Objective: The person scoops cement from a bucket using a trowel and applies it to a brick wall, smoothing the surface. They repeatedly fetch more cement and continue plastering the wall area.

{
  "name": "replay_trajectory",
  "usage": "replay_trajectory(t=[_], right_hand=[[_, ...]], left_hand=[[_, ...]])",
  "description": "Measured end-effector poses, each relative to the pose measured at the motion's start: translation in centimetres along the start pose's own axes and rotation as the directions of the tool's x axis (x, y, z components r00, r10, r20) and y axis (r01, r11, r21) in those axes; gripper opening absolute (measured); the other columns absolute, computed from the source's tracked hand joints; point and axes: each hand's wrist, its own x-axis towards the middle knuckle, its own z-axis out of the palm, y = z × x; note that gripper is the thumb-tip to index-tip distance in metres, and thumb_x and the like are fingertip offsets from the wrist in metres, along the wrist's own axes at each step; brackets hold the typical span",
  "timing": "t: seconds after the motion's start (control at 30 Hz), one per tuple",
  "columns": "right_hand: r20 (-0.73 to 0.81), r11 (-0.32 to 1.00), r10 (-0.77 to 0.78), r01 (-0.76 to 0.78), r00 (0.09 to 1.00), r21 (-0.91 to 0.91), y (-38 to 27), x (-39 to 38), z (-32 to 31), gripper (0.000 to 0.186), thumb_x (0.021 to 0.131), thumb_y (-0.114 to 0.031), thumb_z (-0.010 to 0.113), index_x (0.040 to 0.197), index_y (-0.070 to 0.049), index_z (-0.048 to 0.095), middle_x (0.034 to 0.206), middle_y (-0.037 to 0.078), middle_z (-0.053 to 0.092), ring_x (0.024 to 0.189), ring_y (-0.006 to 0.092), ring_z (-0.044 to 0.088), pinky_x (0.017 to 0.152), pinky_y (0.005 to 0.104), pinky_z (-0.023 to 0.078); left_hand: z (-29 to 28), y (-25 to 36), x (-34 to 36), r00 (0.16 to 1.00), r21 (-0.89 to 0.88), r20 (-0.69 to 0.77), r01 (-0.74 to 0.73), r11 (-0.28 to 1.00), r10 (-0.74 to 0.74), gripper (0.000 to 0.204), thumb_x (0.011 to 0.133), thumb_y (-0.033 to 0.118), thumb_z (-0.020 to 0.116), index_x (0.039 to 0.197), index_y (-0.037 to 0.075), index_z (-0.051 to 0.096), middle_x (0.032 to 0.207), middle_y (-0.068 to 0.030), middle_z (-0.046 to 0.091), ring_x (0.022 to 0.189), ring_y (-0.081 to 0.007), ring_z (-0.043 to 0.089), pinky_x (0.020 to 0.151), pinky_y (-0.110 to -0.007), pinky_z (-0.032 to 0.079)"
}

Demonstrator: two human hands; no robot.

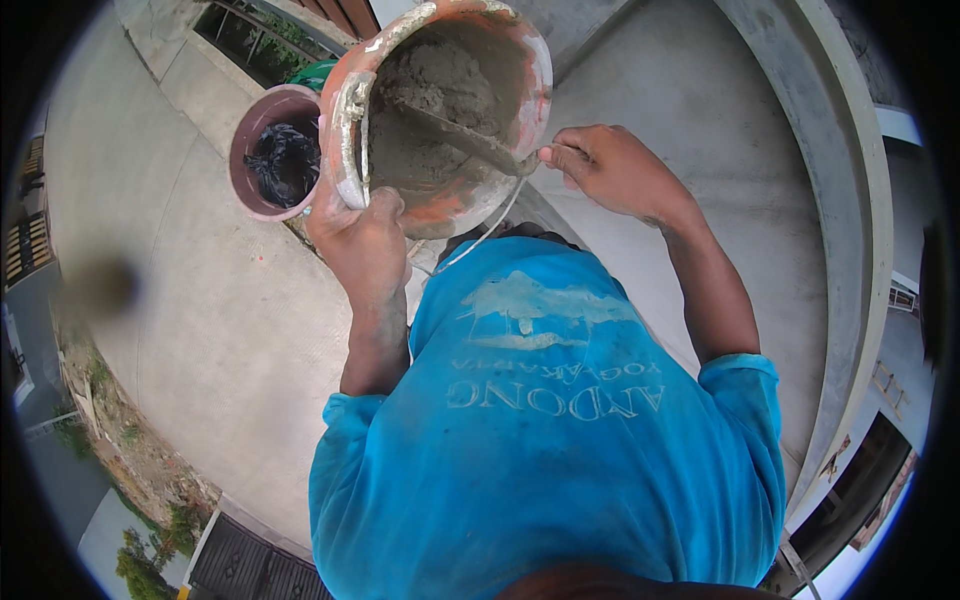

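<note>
An orange bucket point(533, 75), its rim crusted with dried mortar, is tilted so that its mouth faces me. My left hand point(362, 235) grips the rim at the lower left, thumb over the edge. Wet grey mortar point(440, 80) lies inside. My right hand point(612, 172) is closed at the right side of the mouth on a mortar-coated trowel point(465, 138), whose long narrow blade reaches into the bucket; its handle is mostly hidden by the fingers. The bucket's thin wire handle point(490, 232) hangs below the rim.
A pinkish-brown pail point(238, 160) with dark contents stands left of the bucket, beside something green point(315, 75). A pale concrete floor point(190, 300) stretches to the left. On the right a low curved-looking concrete edge point(850, 200) borders a grey surface.
</note>
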Motion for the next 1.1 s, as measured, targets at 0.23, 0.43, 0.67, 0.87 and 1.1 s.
replay_trajectory(t=[0.23, 0.43, 0.67, 0.87, 1.1], right_hand=[[-0.376, 0.888, -0.187, -0.007, 0.908, -0.460, -1.2, -1.1, 1.2, 0.032, 0.102, -0.033, 0.057, 0.107, -0.006, 0.073, 0.089, 0.016, 0.072, 0.085, 0.0395, 0.070, 0.076, 0.0501, 0.054], [-0.241, 0.912, -0.071, -0.035, 0.968, -0.410, -0.8, -6.7, -0.1, 0.032, 0.100, -0.034, 0.060, 0.108, -0.005, 0.071, 0.095, 0.014, 0.072, 0.085, 0.0353, 0.071, 0.076, 0.0499, 0.056], [-0.572, 0.817, -0.398, -0.007, 0.717, -0.577, -0.4, -0.2, 4.9, 0.021, 0.092, -0.032, 0.069, 0.096, -0.011, 0.071, 0.087, 0.002, 0.067, 0.082, 0.0223, 0.071, 0.062, 0.0389, 0.053], [-0.671, 0.779, -0.538, -0.002, 0.510, -0.626, -0.3, -3.9, 4.6, 0.019, 0.089, -0.031, 0.073, 0.092, -0.014, 0.067, 0.086, -0.002, 0.062, 0.079, 0.0152, 0.065, 0.060, 0.0339, 0.047], [-0.715, 0.785, -0.561, -0.004, 0.418, -0.619, -7.8, -11.2, -1.7, 0.020, 0.086, -0.026, 0.078, 0.095, -0.011, 0.068, 0.083, -0.001, 0.060, 0.074, 0.0181, 0.062, 0.061, 0.0345, 0.045]], left_hand=[[1.1, 1.2, -0.4, 0.999, 0.045, 0.005, -0.035, 0.998, 0.035, 0.082, 0.069, -0.015, 0.047, 0.150, -0.005, 0.049, 0.133, -0.0160, 0.064, 0.109, -0.0164, 0.065, 0.084, -0.025, 0.054], [0.5, 0.0, -0.8, 0.999, 0.015, 0.009, -0.051, 0.999, 0.051, 0.083, 0.068, -0.014, 0.047, 0.150, -0.005, 0.049, 0.135, -0.0168, 0.063, 0.116, -0.0187, 0.064, 0.091, -0.027, 0.052], [0.8, 0.4, -0.6, 0.969, 0.103, 0.055, -0.245, 0.964, 0.240, 0.086, 0.064, -0.013, 0.048, 0.149, -0.006, 0.050, 0.140, -0.0186, 0.060, 0.127, -0.0236, 0.060, 0.099, -0.029, 0.050], [-1.1, 0.7, 1.2, 0.997, -0.262, 0.054, 0.060, 0.963, -0.047, 0.087, 0.067, -0.015, 0.046, 0.153, -0.005, 0.043, 0.135, -0.0171, 0.059, 0.112, -0.0203, 0.063, 0.092, -0.030, 0.053], [-2.0, -2.3, 4.1, 0.993, -0.292, 0.003, 0.112, 0.950, -0.117, 0.090, 0.067, -0.019, 0.044, 0.155, 0.001, 0.045, 0.138, -0.0108, 0.057, 0.081, -0.0098, 0.054, 0.062, -0.023, 0.044]])
